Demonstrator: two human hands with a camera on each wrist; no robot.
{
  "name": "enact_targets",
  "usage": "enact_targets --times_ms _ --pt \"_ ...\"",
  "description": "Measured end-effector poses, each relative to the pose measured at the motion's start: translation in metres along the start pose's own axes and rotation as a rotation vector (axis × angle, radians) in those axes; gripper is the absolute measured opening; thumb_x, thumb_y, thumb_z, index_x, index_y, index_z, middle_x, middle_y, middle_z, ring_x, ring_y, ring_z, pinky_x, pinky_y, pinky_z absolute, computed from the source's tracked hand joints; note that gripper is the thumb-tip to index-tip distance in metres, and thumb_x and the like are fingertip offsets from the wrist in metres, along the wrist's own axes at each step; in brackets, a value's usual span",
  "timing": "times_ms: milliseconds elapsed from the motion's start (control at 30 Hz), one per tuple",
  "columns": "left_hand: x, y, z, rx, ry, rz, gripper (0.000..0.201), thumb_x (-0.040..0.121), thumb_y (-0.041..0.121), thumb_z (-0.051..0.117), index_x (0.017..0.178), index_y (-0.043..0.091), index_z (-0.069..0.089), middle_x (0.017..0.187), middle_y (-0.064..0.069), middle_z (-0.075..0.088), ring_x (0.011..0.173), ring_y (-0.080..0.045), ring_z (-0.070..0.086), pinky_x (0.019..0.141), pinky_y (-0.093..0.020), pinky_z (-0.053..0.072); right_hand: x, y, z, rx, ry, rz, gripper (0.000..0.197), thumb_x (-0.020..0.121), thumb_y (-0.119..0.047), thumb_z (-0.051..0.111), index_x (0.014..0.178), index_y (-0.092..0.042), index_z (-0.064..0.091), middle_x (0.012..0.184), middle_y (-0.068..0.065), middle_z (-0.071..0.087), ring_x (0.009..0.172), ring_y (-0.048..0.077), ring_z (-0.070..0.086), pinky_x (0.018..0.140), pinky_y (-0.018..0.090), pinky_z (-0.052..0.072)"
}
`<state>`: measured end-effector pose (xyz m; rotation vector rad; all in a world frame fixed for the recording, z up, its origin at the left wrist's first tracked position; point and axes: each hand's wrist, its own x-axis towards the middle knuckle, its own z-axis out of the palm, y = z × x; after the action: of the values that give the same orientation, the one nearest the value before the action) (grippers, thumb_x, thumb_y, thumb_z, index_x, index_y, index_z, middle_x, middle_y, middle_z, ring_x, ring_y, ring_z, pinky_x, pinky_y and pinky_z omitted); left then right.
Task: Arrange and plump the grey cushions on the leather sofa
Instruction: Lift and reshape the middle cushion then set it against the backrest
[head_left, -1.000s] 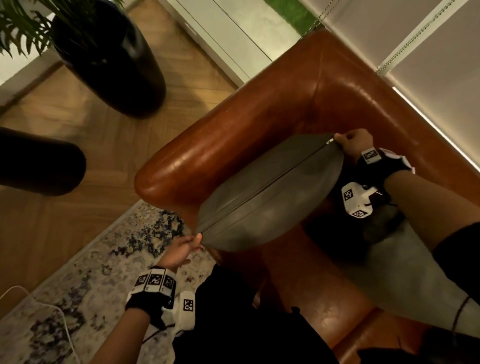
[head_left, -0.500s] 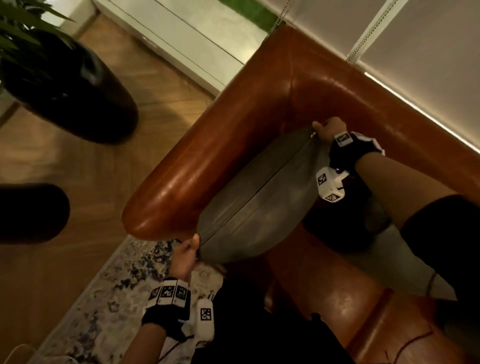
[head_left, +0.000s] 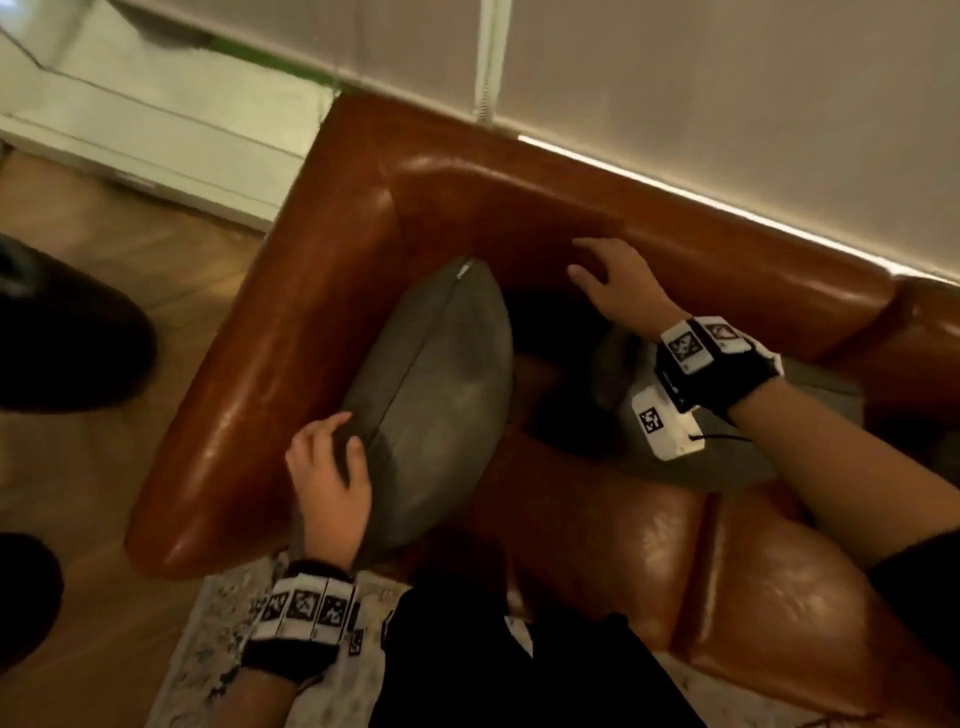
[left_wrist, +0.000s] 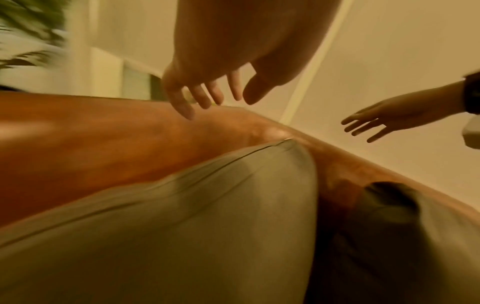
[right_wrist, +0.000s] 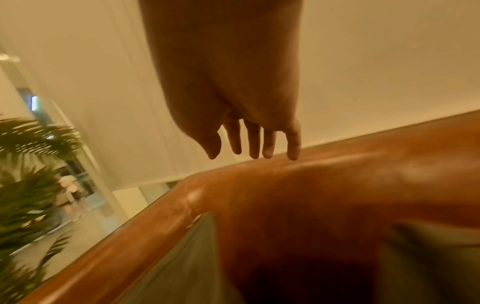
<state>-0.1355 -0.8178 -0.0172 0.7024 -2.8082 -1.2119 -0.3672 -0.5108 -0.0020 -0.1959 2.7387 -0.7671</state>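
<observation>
A plump grey cushion (head_left: 441, 395) stands on edge against the arm of the brown leather sofa (head_left: 249, 395), zip seam up. My left hand (head_left: 332, 467) hovers over its near end with relaxed fingers, holding nothing; the left wrist view shows that hand (left_wrist: 215, 96) clear above the cushion (left_wrist: 207, 226). My right hand (head_left: 608, 280) is spread in front of the sofa back, apart from the cushion, fingers straight (right_wrist: 254, 144). A second grey cushion (head_left: 727, 467) lies flat on the seat under my right forearm.
A dark plant pot (head_left: 62, 338) stands on the wood floor left of the sofa arm. A patterned rug (head_left: 218, 639) lies in front of the sofa. Pale blinds (head_left: 727, 104) hang behind the sofa back. Palm leaves (right_wrist: 28, 185) show at the left.
Both hands have let go of the cushion's ends. The cushion now stands against the sofa arm, and my right hand has moved to the right, away from its far corner.
</observation>
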Motion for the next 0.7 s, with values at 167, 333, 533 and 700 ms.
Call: enact_targets --times_ms 167,333,533,700 --pt "0.040 0.100 0.103 -0.116 -0.370 0.176 0.024 0.094 0.011 0.047 0.112 0.005 0.061 0.112 -0.016 0.062 0.107 -0.030 0.057 0.095 -0.034 0.043 -0.088 0.153 -0.065 0.005 0.206 0.408 0.041 0.093 -0.026 0.053 0.130 -0.009 0.052 0.131 0.022 0.053 0.124 0.037 0.046 0.105 0.046 0.037" --pt "0.039 0.185 0.208 -0.136 -0.745 -0.036 0.041 0.099 0.024 0.038 0.136 0.008 0.044 0.139 -0.012 0.049 0.128 -0.026 0.046 0.104 -0.029 0.034 -0.179 0.269 -0.080 0.162 0.203 1.001 0.041 0.099 -0.020 0.038 0.126 0.009 0.048 0.132 0.031 0.048 0.122 0.045 0.046 0.101 0.044 0.036" --pt "0.021 0.211 0.264 -0.336 -0.580 -0.454 0.044 0.094 0.031 0.040 0.116 -0.003 0.057 0.120 -0.022 0.060 0.114 -0.035 0.056 0.098 -0.039 0.047 -0.216 0.293 -0.063 0.645 0.279 0.970 0.022 0.090 -0.012 0.040 0.077 -0.018 0.058 0.081 0.003 0.055 0.076 0.016 0.057 0.078 0.030 0.043" --pt "-0.003 0.168 0.242 -0.490 -0.649 -0.617 0.027 0.097 0.022 0.041 0.080 0.013 0.060 0.059 0.003 0.068 0.052 -0.008 0.063 0.051 -0.019 0.051 -0.262 0.283 -0.064 1.039 0.292 0.957 0.032 0.083 -0.001 0.036 0.074 -0.013 0.065 0.052 0.002 0.048 0.047 0.016 0.042 0.043 0.021 0.035"
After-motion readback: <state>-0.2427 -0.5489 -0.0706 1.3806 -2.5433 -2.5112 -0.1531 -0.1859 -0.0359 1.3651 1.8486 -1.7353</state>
